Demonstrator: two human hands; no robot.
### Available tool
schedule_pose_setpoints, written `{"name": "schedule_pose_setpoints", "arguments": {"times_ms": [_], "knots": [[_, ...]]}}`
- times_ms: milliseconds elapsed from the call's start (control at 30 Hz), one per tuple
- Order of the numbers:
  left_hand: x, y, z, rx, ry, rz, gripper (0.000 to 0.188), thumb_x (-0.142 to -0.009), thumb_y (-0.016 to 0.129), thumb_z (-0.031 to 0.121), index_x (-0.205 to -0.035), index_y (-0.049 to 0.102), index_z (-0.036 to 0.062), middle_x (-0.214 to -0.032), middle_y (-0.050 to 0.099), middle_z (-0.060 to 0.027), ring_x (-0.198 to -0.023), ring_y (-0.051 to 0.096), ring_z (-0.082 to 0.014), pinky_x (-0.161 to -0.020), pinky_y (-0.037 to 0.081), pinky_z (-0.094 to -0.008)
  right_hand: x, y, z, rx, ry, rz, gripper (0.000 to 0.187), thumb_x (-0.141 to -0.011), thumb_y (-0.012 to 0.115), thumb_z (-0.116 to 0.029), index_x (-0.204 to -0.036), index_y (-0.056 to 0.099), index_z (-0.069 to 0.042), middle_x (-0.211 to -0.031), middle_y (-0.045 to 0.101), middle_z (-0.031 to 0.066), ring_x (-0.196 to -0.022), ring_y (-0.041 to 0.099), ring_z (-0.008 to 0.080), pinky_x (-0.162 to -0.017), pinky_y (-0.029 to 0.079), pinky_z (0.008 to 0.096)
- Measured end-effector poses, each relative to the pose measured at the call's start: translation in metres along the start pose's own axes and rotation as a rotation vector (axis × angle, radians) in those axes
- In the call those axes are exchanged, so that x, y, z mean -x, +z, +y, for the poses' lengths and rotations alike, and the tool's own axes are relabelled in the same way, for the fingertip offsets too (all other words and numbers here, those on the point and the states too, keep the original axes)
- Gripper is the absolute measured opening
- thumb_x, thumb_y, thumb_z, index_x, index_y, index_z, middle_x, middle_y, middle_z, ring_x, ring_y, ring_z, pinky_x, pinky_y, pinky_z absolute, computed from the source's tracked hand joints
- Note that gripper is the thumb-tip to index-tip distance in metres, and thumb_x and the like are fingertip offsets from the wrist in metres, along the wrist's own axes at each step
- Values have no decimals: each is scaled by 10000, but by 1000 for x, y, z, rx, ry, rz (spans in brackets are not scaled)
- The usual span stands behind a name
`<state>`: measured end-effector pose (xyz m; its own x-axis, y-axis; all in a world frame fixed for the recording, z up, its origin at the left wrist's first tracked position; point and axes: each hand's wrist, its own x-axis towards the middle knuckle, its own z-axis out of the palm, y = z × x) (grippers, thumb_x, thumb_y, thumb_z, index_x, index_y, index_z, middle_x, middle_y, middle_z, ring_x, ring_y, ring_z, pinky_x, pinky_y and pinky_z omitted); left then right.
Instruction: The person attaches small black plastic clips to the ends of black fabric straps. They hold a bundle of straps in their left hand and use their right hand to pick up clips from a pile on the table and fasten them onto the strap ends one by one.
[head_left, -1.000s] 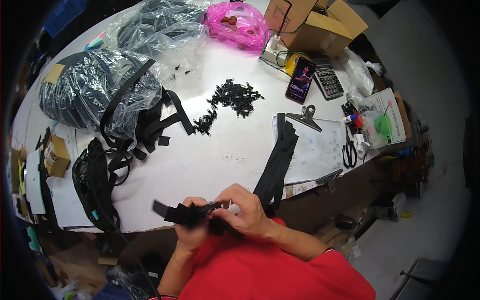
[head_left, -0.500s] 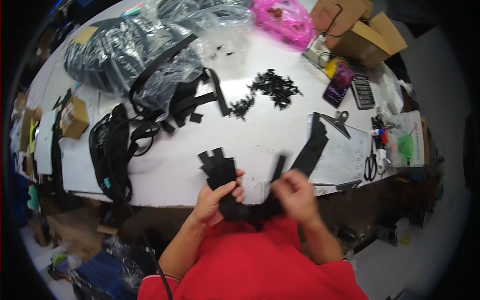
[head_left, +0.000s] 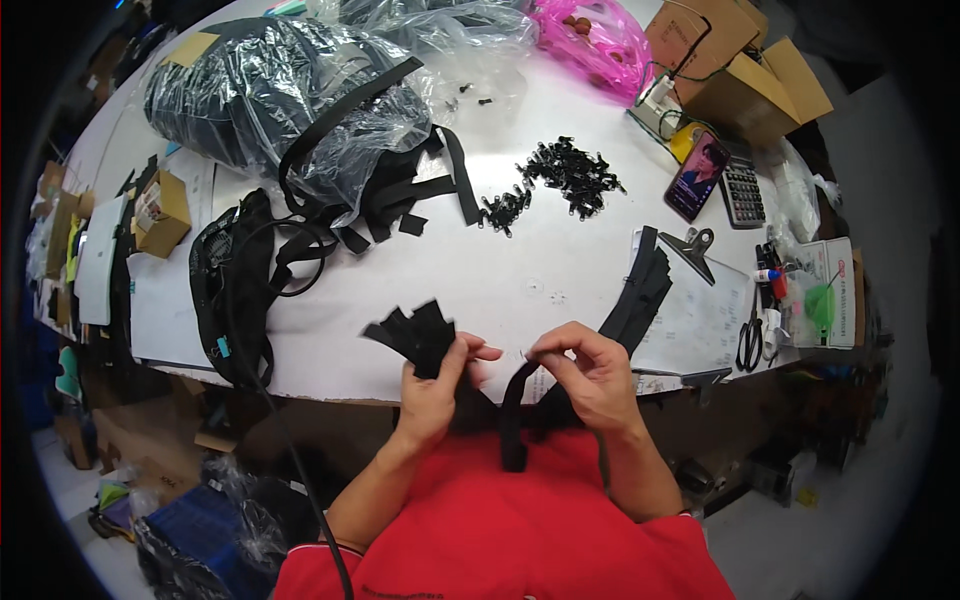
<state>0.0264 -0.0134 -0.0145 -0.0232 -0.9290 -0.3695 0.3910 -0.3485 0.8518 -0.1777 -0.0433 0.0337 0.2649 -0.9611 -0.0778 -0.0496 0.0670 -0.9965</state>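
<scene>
At the table's front edge my left hand (head_left: 436, 392) is closed around a fanned bundle of black fabric strips (head_left: 421, 338), their ends sticking up to the left. Just right of it, the thumb and fingertips of my right hand (head_left: 589, 373) pinch the end of one black strip (head_left: 514, 420), which loops down in front of my red shirt. Behind the right hand, more black strips (head_left: 640, 292) lie stacked on the table and run over its edge. A heap of small black zipper sliders (head_left: 575, 178) sits farther back, with a smaller cluster beside it.
Plastic-wrapped black goods (head_left: 290, 95) fill the back left, with loose black straps before them. A black bag (head_left: 228, 290) lies at left. To the right are a phone (head_left: 698, 177), a calculator (head_left: 742, 190), a bulldog clip (head_left: 690, 252), scissors (head_left: 750, 340) and a cardboard box (head_left: 745, 95).
The left bundle has tilted further left. My right hand has moved slightly up and left; its strip, earlier sticking upward, now hangs from the fingertips.
</scene>
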Motion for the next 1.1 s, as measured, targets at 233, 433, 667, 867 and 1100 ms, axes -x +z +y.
{"name": "schedule_pose_setpoints", "arguments": {"times_ms": [233, 433, 667, 867, 1100], "knots": [[4, 5, 6, 143, -60, -363, 280, -933, 669, 83, -1206, 624, 38, -811, 616, 36, -604, 488, -28, -544, 393, -195, -7, 12, 11, -80, -176, -138, 181, -929, 585, 32, -1079, 667, -25, -1159, 567, 83, -1036, 587, 161, -928, 452, 282], [7, 10, 9, 38, -11, -157, 241, -884, 701, 24, -1115, 635, 4, -815, 617, 19, -620, 526, -34, -546, 407, -205, 5, 15, 8, -188, 73, 51, 278, -921, 643, -16, -1195, 617, 21, -1056, 653, 65, -979, 605, 110, -898, 472, 266], [6, 1, 10, -151, 185, -202, 260, -842, 622, -70, -1090, 670, -7, -946, 665, -45, -839, 637, -121, -749, 518, -264, 3, 17, -1, 217, -27, -28, 243, -900, 655, 8, -1142, 641, 27, -934, 677, 47, -853, 637, 105, -796, 510, 248], [-3, -3, 2, -521, 686, -181, 293, -730, 590, -87, -990, 698, -4, -892, 640, -114, -763, 637, -222, -673, 508, -304, 4, 25, 23, -347, 372, 15, 203, -892, 672, -23, -1079, 610, 24, -878, 671, 47, -770, 639, 80, -694, 518, 201], [0, -8, -7, -696, 878, 80, 247, -749, 636, -74, -982, 641, 8, -879, 615, -115, -757, 628, -249, -684, 518, -320, -18, 48, 32, -516, 515, -70, 190, -910, 654, -81, -1077, 609, -2, -850, 639, 4, -760, 594, 61, -648, 490, 223]]}}
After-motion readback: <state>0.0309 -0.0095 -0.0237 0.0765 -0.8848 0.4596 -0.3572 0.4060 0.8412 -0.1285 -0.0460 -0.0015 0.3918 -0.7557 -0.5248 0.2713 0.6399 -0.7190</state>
